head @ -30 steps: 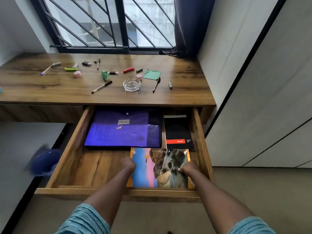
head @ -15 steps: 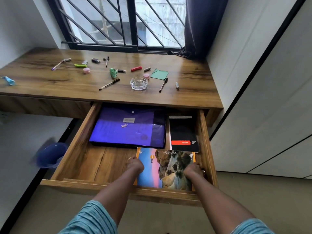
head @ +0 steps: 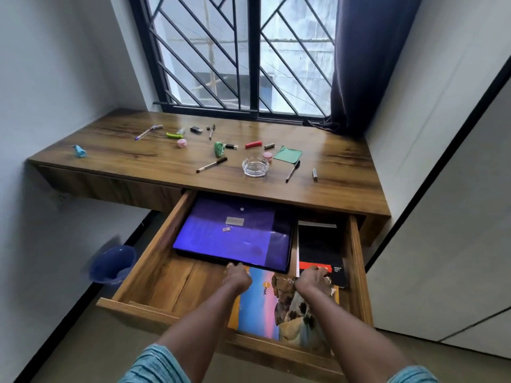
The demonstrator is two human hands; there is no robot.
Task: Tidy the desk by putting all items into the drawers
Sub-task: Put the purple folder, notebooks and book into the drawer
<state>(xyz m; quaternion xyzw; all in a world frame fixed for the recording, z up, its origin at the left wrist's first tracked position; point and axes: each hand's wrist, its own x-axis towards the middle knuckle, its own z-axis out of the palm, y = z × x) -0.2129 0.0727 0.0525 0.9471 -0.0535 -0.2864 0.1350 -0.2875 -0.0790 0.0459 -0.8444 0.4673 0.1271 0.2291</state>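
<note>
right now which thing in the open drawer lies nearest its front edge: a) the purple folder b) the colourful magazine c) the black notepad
b: the colourful magazine lies at the front of the drawer under the left hand and right hand, with the purple folder and black notepad behind it.

On my feed, both short sleeves (head: 154, 366) are teal with a fine heathered weave, forearms (head: 193, 322) bare. The right hand (head: 312, 280) wears rings (head: 327, 280); the left hand (head: 237, 276) perhaps one, hard to resolve.

Daylight enters a barred 2-pane window (head: 254, 51) beside a dark curtain (head: 356, 64), between white walls (head: 55, 78) above a grey floor (head: 83, 349).
</note>
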